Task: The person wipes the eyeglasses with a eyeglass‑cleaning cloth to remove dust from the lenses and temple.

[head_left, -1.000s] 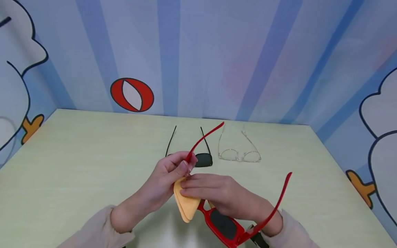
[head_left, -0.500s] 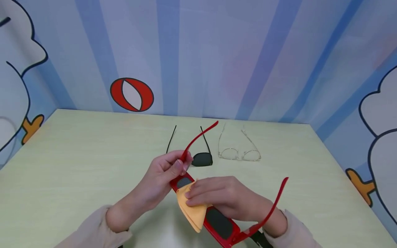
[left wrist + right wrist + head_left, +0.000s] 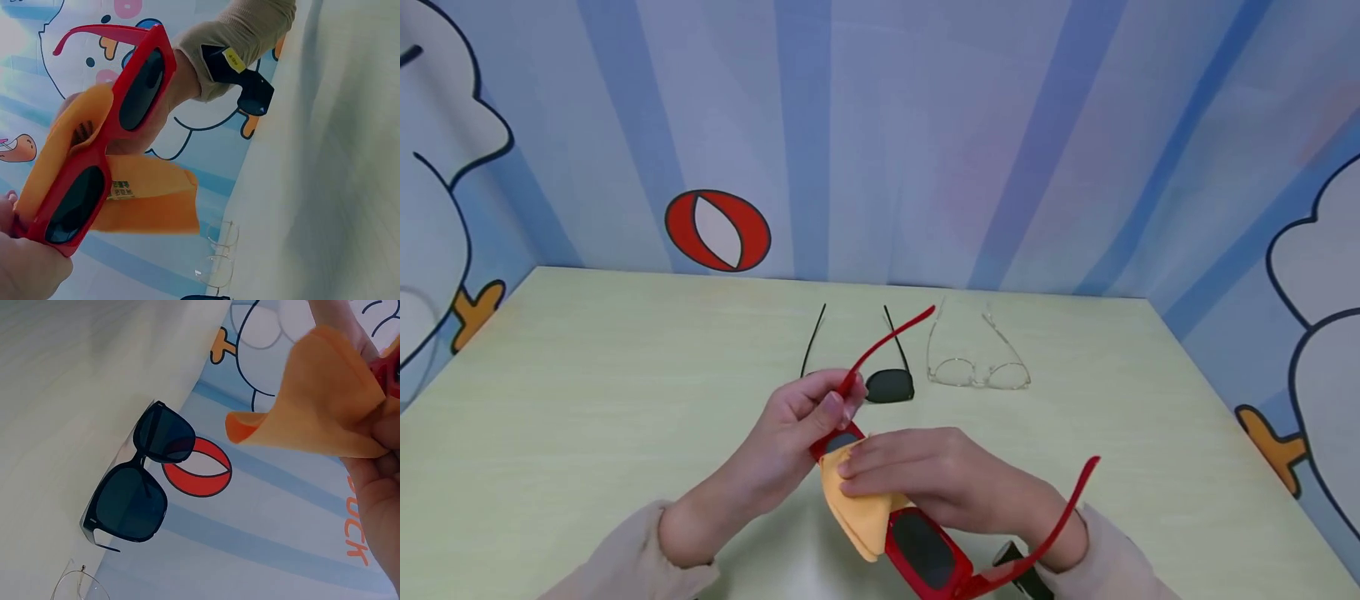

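Observation:
Red-framed sunglasses (image 3: 923,546) with dark lenses hang over the table, temples unfolded. My left hand (image 3: 793,442) grips them at one end of the front, by the hinge, thumb on the near side. A folded yellow-orange cloth (image 3: 859,510) is pinched in my right hand (image 3: 936,473) over the lens nearer my left hand, partly covering it. The other lens shows uncovered. In the left wrist view the cloth (image 3: 150,209) wraps both faces of the sunglasses (image 3: 75,206). The right wrist view has a loose flap of cloth (image 3: 325,406) sticking out; the right thumb is largely hidden.
Black sunglasses (image 3: 891,386) lie on the pale table (image 3: 625,375) behind my left hand, partly hidden by it. Thin wire-framed glasses (image 3: 1009,377) lie to their right. A blue striped backdrop (image 3: 880,150) with cartoon figures stands along the table's far edge.
The cloth slid away from my left hand toward the bridge, uncovering part of that lens, then moved slightly back left. The sunglasses tilted a little; both hands kept their hold.

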A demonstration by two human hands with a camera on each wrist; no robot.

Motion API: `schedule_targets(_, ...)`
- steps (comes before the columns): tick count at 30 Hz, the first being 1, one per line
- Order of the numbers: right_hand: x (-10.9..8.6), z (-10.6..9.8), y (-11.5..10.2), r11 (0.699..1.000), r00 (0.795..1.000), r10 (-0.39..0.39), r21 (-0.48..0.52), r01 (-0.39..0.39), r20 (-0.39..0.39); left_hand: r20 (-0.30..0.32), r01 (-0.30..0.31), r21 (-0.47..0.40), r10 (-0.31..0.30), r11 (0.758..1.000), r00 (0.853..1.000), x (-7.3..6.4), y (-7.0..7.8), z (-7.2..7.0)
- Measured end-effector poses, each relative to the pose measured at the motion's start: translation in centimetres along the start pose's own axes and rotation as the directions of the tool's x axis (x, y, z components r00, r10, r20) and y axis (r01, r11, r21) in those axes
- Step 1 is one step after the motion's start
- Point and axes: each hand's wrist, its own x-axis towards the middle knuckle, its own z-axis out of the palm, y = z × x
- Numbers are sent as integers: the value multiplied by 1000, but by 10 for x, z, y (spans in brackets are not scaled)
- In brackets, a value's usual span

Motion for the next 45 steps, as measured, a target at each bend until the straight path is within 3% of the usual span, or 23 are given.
schedule_targets(8,4,5,-4,990,997,69,-124,-65,30,47,-22,-57,25,998,999,1,-5,1)
schedule_targets(13,3,6,-8,958,994,93,-278,-75,52,40,19,-45,-17,999,999,1,-7,1)
schedule_targets(16,3,8,-8,948,996,80,-311,-67,29,24,36,-32,-35,999,999,-1,-7,1)
schedule_targets(24,-2,8,-8,958,995,81,-271,-95,-64,-4,46,-24,-46,999,999,-2,-5,7)
schedule_targets(32,-6,5,-8,976,992,94,-190,-109,-86,-19,-2,31,2,1000,1000,-1,-2,4)
schedule_targets(45,-9,0,-2,999,996,-23,-47,19,-87,-74,38,3,-38,999,997,-1,4,2)
